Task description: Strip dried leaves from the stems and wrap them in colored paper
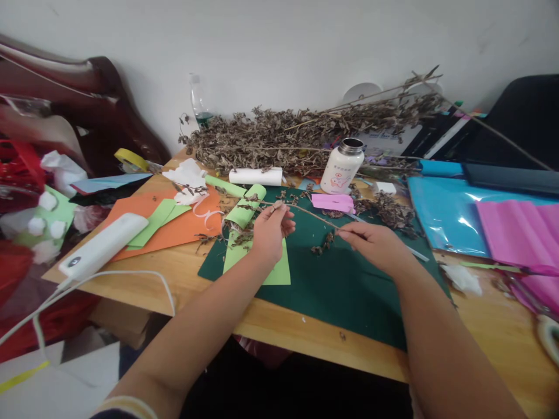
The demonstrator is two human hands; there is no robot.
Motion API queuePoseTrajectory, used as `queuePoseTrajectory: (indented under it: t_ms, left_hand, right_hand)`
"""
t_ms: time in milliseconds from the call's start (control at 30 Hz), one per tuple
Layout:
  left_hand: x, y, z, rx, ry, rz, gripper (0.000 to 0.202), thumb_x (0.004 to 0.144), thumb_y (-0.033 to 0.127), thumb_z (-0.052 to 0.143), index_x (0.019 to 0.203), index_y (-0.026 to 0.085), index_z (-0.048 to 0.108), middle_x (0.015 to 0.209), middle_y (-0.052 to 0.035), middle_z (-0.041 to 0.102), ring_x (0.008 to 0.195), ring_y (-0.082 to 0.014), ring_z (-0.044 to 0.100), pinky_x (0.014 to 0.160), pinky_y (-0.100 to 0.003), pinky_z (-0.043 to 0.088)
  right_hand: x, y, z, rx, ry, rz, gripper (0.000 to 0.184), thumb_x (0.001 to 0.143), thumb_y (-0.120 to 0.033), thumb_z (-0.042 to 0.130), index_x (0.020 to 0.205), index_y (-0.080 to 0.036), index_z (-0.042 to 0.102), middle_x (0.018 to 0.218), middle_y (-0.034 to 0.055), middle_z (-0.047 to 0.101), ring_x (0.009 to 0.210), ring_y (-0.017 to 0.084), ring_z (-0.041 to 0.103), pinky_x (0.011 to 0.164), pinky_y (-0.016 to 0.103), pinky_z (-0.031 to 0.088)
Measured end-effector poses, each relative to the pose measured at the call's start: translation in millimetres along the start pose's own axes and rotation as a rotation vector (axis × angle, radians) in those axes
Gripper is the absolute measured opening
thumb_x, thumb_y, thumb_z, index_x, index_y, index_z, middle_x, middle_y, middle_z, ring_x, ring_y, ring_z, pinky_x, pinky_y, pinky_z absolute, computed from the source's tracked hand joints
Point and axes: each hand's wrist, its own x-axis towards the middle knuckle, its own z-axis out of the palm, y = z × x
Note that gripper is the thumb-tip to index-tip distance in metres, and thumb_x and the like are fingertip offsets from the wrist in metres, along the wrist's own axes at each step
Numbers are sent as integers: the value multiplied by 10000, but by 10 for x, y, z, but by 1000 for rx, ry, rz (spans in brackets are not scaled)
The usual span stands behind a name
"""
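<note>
- The left hand (271, 231) is partly closed, thumb and forefinger pinching a thin dried stem (313, 214), while its other fingers curl loosely.
- The right hand (371, 241) is more tightly closed, its thumb and fingertips clamped on the same stem farther along; the two hands are well apart.
- The stem runs between them above the green mat (340, 302), sloping down toward the right hand (its bare length shows best in that gap).
- Below the stem, between the hands, a small clump of withered leaves (324, 243) shows over the mat.
- The left hand and forearm cover part of a light green sheet (279, 270); a rolled green paper (247, 206) lies just beyond, with brown leaves across it.
- Where the stem ends past the left hand is hard to make out among those leaves.
- The right hand hides part of a pale stick (417, 254), and its lower fingers are folded out of sight.
- Behind, the heap of dried plants (262, 139) hides the foot of a clear bottle (201, 99).
- The scissors (548, 337) are cut off by the right edge.
</note>
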Motion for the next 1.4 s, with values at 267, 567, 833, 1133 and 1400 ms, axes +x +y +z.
queuePoseTrajectory:
  t_ms: [267, 567, 833, 1133, 1400]
  left_hand:
    - [-36, -101, -12, 387, -212, 69, 111, 652, 240, 500, 586, 152, 513, 540, 25, 518, 448, -55, 463, 480, -200, 382]
    - [-31, -49, -30, 575, -240, 170, 269, 625, 269, 568, 880, 187, 561, 774, -1, 556, 655, -88, 505, 605, -214, 401]
    - [15, 79, -9, -15, 35, 108, 142, 625, 247, 578, 739, 179, 525, 639, 46, 467, 517, -31, 454, 486, -166, 366]
    - [55, 87, -51, -216, 29, 90, 197, 629, 330, 581, 725, 175, 507, 576, 65, 448, 458, -28, 444, 457, -177, 347]
    - [125, 107, -88, -198, 182, 197, 262, 626, 340, 575, 743, 214, 378, 668, 68, 463, 505, -39, 499, 466, -174, 366]
  right_hand:
    - [2, 32, 6, 24, 115, 13, 238, 738, -355, 434, 765, -212, 622, 536, -6, 571, 492, 120, 504, 483, 223, 382]
    - [7, 21, -1, 21, 91, 15, 238, 734, -359, 438, 760, -215, 626, 544, -5, 579, 497, 124, 509, 487, 231, 386]
    - [-16, 26, -28, 27, 86, 28, 261, 738, -383, 427, 781, -211, 619, 560, 5, 582, 513, 133, 516, 494, 241, 386]
    - [-13, 37, -30, 46, 70, 31, 261, 734, -394, 434, 776, -212, 616, 583, 7, 590, 529, 136, 524, 516, 248, 395]
    - [-6, 54, -29, 43, 71, 12, 267, 735, -398, 428, 767, -210, 616, 585, 10, 597, 537, 146, 537, 515, 257, 405]
